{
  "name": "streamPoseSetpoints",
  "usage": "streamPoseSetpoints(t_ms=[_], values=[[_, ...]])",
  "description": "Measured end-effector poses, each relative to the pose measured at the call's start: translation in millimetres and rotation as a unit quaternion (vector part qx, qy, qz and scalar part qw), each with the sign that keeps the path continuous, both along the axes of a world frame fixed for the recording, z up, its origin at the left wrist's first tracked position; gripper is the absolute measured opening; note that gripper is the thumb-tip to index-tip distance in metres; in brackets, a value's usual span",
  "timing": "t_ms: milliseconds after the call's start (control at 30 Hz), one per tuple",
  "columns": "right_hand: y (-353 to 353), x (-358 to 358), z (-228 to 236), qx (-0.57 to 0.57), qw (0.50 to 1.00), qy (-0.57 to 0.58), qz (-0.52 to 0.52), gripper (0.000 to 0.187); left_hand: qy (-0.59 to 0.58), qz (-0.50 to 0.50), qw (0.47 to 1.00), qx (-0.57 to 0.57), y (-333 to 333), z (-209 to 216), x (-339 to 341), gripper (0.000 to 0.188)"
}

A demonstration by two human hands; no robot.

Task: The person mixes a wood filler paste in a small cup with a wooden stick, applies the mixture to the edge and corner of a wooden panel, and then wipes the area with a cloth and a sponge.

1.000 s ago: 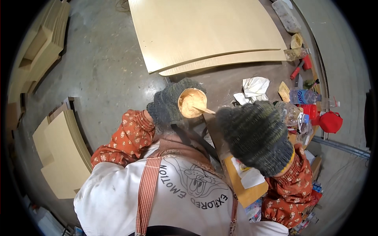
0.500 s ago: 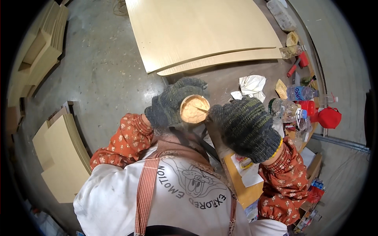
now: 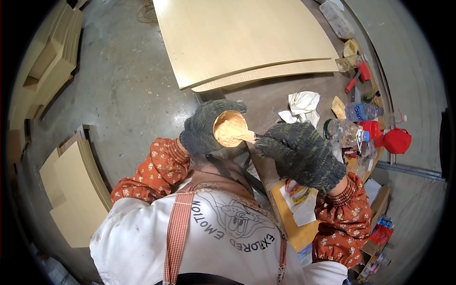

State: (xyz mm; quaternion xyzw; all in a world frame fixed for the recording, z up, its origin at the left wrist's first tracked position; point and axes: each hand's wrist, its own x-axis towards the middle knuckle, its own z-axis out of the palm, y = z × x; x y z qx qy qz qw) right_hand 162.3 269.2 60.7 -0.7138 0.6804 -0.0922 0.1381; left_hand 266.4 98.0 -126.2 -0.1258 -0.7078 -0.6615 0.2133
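Note:
My left hand (image 3: 204, 127), in a dark knitted glove, is wrapped around a small round tin (image 3: 229, 129) full of tan paste, held up near my chest. My right hand (image 3: 301, 154), gloved the same way, grips a narrow putty knife (image 3: 244, 135) whose blade lies in the paste, smeared with it. The knife's handle is hidden inside the glove. Both hands are over the near edge of a brown worktable (image 3: 266, 97).
Large pale plywood sheets (image 3: 242, 38) lie stacked across the table's far part. A crumpled white rag (image 3: 299, 107), plastic bottles (image 3: 358, 114), a red cap (image 3: 396, 141) and red-handled tools (image 3: 358, 78) crowd the right side. More boards (image 3: 76, 190) lean on the concrete floor at left.
The right hand moved from above and close to the tin out to its right, and the blade now rests in the paste. The tin stays in the left hand.

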Motion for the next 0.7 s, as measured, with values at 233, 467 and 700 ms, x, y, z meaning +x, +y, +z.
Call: streamPoseSetpoints(t_ms=[233, 467, 700], values=[[1, -3, 12, -0.018, 1.0, 0.002, -0.001, 0.044, -0.034, -0.136, 0.986, 0.086, -1, -1, -4, 0.039], [-7, -1, -6, 0.043, 0.994, -0.104, -0.014, 0.043, -0.204, -0.215, 0.824, 0.482, 8, -53, -9, 0.038], [-14, -4, 14, 0.196, 0.98, 0.031, -0.03, 0.034, -0.05, -0.186, 0.945, 0.264, -3, -24, 1, 0.057]])
